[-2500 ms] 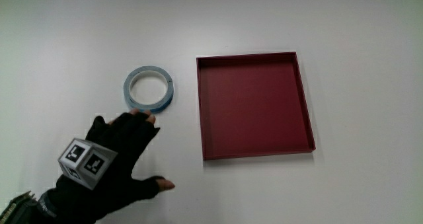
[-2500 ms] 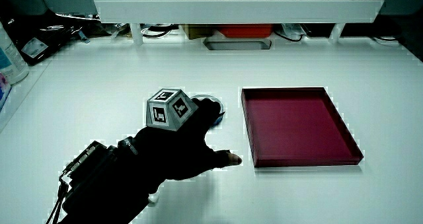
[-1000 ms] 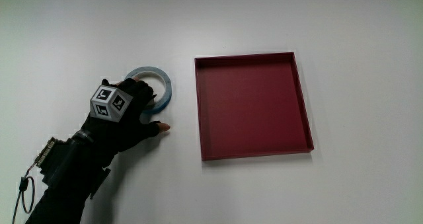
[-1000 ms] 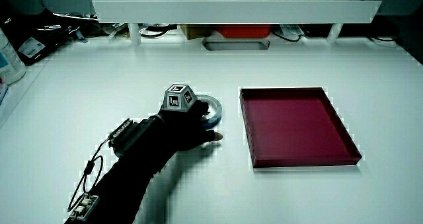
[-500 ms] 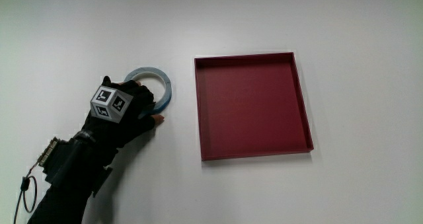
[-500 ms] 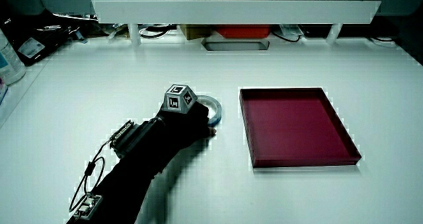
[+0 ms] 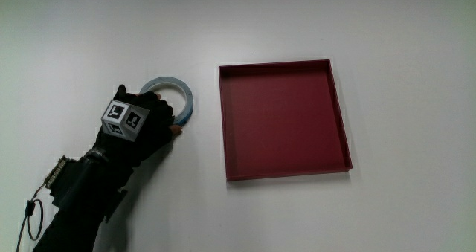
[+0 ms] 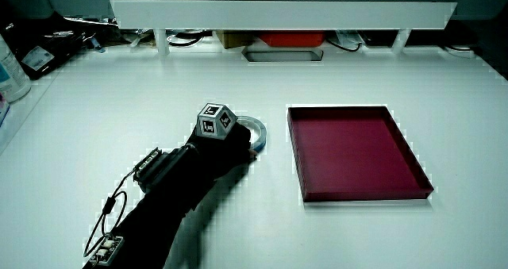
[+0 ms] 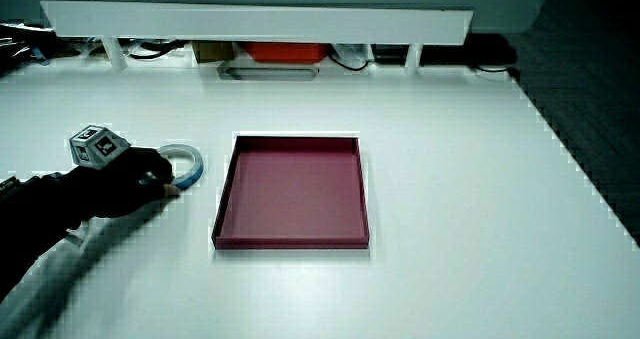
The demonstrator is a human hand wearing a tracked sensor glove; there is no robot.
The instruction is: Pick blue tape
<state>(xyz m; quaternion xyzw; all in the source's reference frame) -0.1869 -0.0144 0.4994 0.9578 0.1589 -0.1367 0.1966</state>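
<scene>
A light blue tape ring (image 7: 182, 96) lies flat on the white table beside the dark red tray (image 7: 282, 118). The gloved hand (image 7: 152, 122) rests over the part of the ring nearest the person, fingers curled around its rim, thumb pressed at the outer edge. In both side views the hand (image 8: 230, 146) (image 9: 140, 179) covers the near part of the tape (image 8: 258, 128) (image 9: 188, 159). The ring is still on the table surface.
The shallow red tray (image 8: 357, 154) (image 9: 292, 192) has nothing in it. A low white partition (image 8: 286, 11) runs along the table's edge farthest from the person, with small items under it. A bottle (image 8: 12, 63) stands at the table's edge.
The hand moved forward from beside the tape onto it, and the thumb, spread out earlier, has closed in against the ring. The tape has not shifted.
</scene>
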